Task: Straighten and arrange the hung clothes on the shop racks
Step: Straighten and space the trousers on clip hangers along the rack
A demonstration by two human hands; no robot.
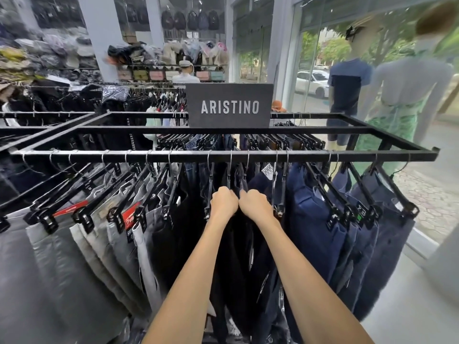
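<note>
Hands: left hand (224, 200) and right hand (255, 203) are reaching in side by side, knuckles touching, both curled into loose fists; the fingertips are disappearing into the dark trousers (244, 244) at mid-rack, so whether each is pinching cloth or a hanger I cannot tell.
Why held so: paired fists at one gap are reading as a parting grip, each hand seemingly taking one side so the crowded middle can be spread and a waistband squared.
Rack rail: front rail (223, 156) is carrying the whole row by metal hooks; the hooks are sitting unevenly, bunched near the middle and wider apart toward the ends.
Grey trousers: grey pairs (82, 244) are hanging on the left, their clip hangers fanning out at a slant, probably because the wide lens is bending the view.
Navy trousers: navy pairs (323, 224) are hanging on the right, just beside the right forearm, clipped at the waist so they drop flat.
Sign: brand sign (229, 106) is standing on the rack's rear bar, facing the aisle to label this stock.
Stage: sorting is looking underway at the centre; even spacing along the rail is not yet reached.
Care: tugging cloth could be slipping it from its clips.
</note>
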